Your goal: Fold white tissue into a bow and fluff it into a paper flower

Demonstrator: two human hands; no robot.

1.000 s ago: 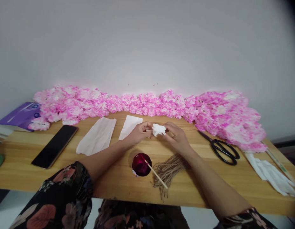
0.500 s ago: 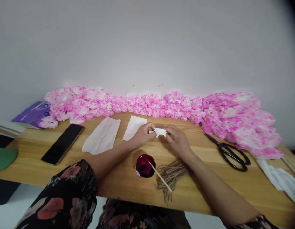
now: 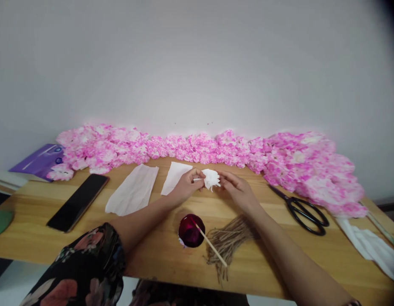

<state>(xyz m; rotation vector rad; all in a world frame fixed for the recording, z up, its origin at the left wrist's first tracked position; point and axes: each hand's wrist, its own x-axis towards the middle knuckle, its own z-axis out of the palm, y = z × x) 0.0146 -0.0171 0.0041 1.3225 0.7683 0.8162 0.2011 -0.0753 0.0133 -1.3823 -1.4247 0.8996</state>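
Note:
Over the middle of the table, my left hand (image 3: 189, 183) pinches a small white tissue-paper flower (image 3: 211, 179) by its left end. My right hand (image 3: 237, 189) reaches it from the other side, thumb and fingertips closed at the petal edges. The flower's ruffled petals fan out between the two hands. Below them stands a small cup of dark magenta liquid (image 3: 190, 234), with a thin wooden stick (image 3: 211, 246) leaning out over its rim. Beside the cup lies a bundle of thin brown stems (image 3: 230, 238), partly beneath my right forearm.
Pink-and-white paper flowers (image 3: 197, 148) line the wall side of the wooden table (image 3: 159, 250). White paper sheets (image 3: 133, 191) and a black phone (image 3: 77, 203) lie left, near a purple packet (image 3: 39, 161). Black scissors (image 3: 307, 214) and white tissue (image 3: 370, 244) lie right.
The white paper, narrow and gathered before, now shows as a wider, fanned-out flower. My right fingers have shifted along its edge. The whole view has tilted slightly upward.

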